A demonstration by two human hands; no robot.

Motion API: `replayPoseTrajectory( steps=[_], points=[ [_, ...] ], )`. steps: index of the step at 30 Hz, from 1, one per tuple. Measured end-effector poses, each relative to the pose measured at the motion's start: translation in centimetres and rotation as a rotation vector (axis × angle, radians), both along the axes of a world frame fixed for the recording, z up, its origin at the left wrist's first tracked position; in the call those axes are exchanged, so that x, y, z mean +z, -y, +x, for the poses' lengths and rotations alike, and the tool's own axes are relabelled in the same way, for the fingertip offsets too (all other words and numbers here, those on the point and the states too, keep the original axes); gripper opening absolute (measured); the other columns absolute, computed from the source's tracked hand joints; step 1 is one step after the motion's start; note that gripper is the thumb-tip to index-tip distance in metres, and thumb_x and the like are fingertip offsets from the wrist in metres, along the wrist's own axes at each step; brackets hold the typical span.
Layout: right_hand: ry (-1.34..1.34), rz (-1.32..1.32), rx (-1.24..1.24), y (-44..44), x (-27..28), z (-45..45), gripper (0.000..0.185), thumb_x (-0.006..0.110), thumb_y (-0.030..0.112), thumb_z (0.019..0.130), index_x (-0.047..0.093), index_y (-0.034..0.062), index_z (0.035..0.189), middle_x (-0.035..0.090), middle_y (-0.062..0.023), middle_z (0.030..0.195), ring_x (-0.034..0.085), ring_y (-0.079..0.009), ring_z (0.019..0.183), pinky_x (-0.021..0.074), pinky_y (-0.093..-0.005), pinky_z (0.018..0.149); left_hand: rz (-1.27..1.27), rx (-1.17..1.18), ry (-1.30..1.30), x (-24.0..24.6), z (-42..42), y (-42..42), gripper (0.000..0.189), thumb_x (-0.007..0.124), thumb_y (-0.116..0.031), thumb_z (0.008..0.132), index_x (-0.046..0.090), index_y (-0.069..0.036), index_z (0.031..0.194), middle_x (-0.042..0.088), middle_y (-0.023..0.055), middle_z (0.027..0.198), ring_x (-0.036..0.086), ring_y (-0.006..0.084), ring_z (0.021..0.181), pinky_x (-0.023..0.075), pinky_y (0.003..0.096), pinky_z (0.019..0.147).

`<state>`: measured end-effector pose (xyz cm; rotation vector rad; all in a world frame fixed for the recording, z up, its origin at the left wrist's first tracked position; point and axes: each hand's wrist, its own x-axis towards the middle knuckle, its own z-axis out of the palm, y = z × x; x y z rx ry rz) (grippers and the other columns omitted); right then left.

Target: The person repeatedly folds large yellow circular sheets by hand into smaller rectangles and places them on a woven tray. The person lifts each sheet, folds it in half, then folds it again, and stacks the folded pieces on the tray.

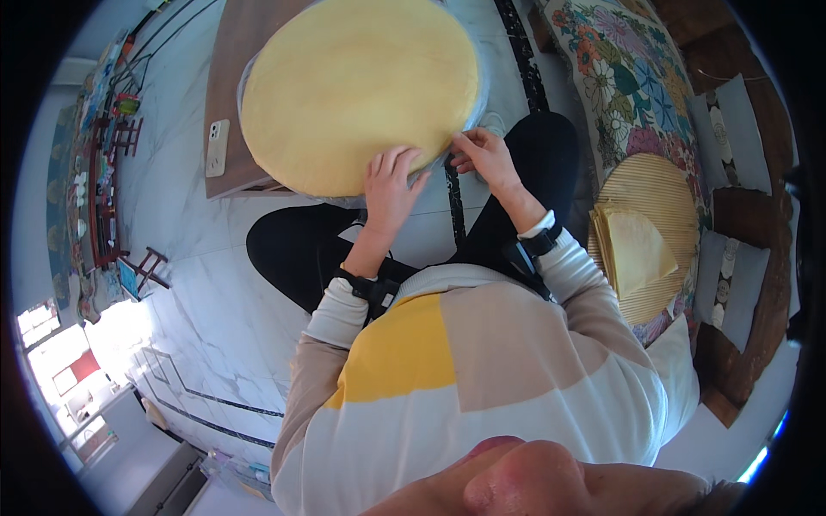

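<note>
A large, round, yellow sheet that looks like thin flatbread (361, 84) lies before me, its thickness hard to judge. Clear plastic film (483, 90) shows under and around its rim. My left hand (390, 187) rests on the near edge, fingers spread over the surface and thumb out to the right. At the lower right rim, the thumb and forefinger of my right hand (487, 158) pinch the edge; whether they hold film, flatbread or both cannot be made out. Beneath it all is a brown wooden tabletop (226, 71).
A phone (217, 148) lies on the tabletop's left corner. To my right, folded flatbread wedges (635, 248) sit on a round ribbed mat (681, 206) on a floral-covered wooden seat (619, 77). Small stools (148, 267) stand far left on the marble-patterned floor (206, 284).
</note>
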<state>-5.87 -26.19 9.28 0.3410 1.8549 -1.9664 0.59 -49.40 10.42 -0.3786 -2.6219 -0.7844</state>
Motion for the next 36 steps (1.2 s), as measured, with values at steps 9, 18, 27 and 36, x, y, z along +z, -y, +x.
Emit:
replayPoseTrajectory(
  steps=[9,18,27,36],
  points=[
    [-0.637,0.44,-0.098,1.2,0.0,0.4,0.018,0.081,0.019,0.106,0.076,0.0006,0.108,0.074,-0.0076,0.089,0.072,-0.0127,0.078,0.0594,-0.0337,0.072,0.079,-0.011,0.014,-0.6,-5.5,-5.4,0.04,0.094,-0.017,0.084,0.076,-0.011,0.12,0.073,0.0083,0.116,0.07,0.0342,0.11,0.0564,0.0476,0.092],
    [-0.26,0.036,-0.159,-0.5,-2.3,-1.5,0.02,0.078,0.016,0.11,0.075,-0.0012,0.118,0.073,-0.0006,0.094,0.067,-0.007,0.08,0.0575,-0.0254,0.076,0.575,0.033,0.637,-0.2,-8.7,-2.7,0.025,0.081,-0.021,0.109,0.083,0.002,0.121,0.076,0.0039,0.092,0.069,0.0115,0.08,0.0568,0.0284,0.076],
    [-0.994,0.564,-0.107,0.2,0.8,-0.8,0.033,0.078,-0.001,0.091,0.079,0.0089,0.122,0.07,-0.0127,0.118,0.073,-0.0328,0.099,0.0629,-0.0382,0.083,0.737,0.003,0.885,0.9,-10.4,-1.7,0.03,0.076,-0.023,0.113,0.083,0.006,0.117,0.076,0.0005,0.088,0.068,0.0066,0.076,0.0554,0.0242,0.072],
    [-1.152,0.727,-0.057,0.5,1.1,-0.9,0.032,0.085,0.0,0.084,0.08,0.0091,0.114,0.072,-0.0059,0.116,0.073,-0.0289,0.102,0.0636,-0.0389,0.085,0.671,0.059,0.864,0.6,-10.5,-1.9,0.029,0.075,-0.023,0.113,0.083,0.005,0.113,0.074,0.0006,0.082,0.066,0.0067,0.071,0.0535,0.025,0.066]
  ],
)
